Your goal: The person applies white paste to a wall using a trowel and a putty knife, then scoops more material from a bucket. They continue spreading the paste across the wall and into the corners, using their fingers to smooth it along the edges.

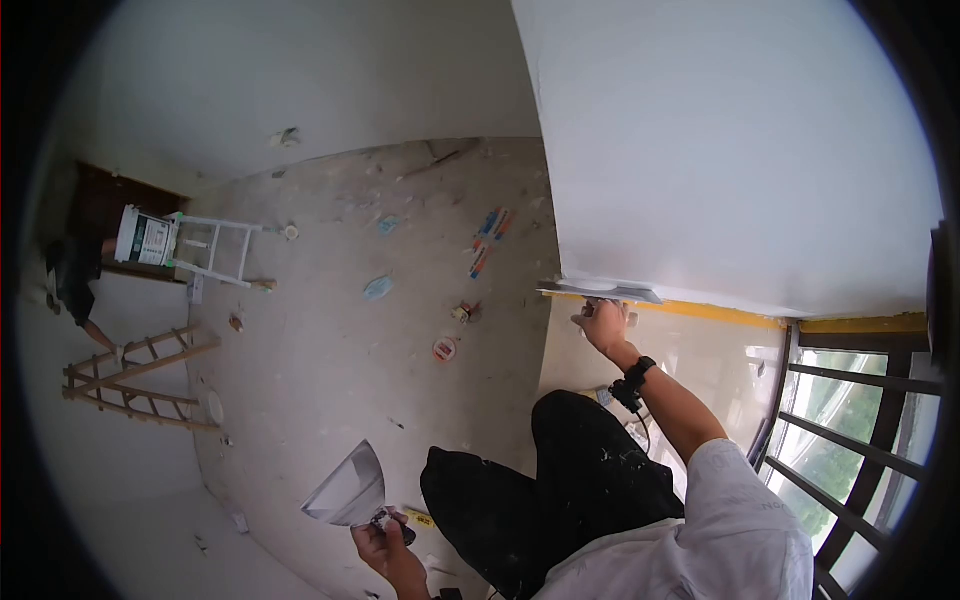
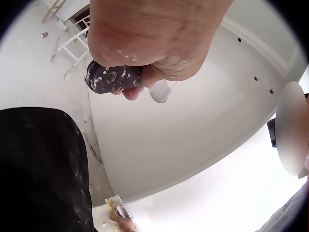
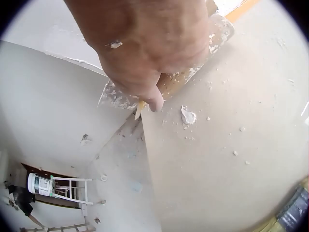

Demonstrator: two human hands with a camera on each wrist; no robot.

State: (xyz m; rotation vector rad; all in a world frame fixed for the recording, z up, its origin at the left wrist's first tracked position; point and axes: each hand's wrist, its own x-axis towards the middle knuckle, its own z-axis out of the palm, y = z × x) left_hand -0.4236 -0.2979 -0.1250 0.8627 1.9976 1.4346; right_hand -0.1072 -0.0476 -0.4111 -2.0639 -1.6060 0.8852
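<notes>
1. Right hand (image 1: 606, 326): fingers curled, gripping a wide flat trowel (image 1: 600, 290). Trowel lies lengthwise along the lower edge of the white wall (image 1: 720, 160), by the yellow strip (image 1: 710, 313). Exact blade contact hard to tell.
2. Left hand (image 1: 390, 557): fingers wrapped round the black, paint-spotted handle of a broad putty knife (image 1: 352, 490). Blade fans out beyond the fist, held out beside the person's knee.
3. Beige surface (image 1: 690, 350) adjoins the yellow strip. White dab (image 3: 188, 116) and small crumbs on it; brush (image 3: 292, 210) with dark band near, partly out of the right wrist view.
4. Floor (image 1: 330, 330): speckled; two light blue masks (image 1: 377, 288), round lid (image 1: 444, 349) with red marking, scattered scraps.
5. Far side: white ladder (image 1: 243, 255), labelled bucket (image 1: 148, 237) at its top end. Wooden ladder (image 1: 125, 388) near; second person (image 1: 75, 280), dark clothing, one hand at it.
6. Barred window (image 1: 850, 400) past the beige surface, greenery outside.
</notes>
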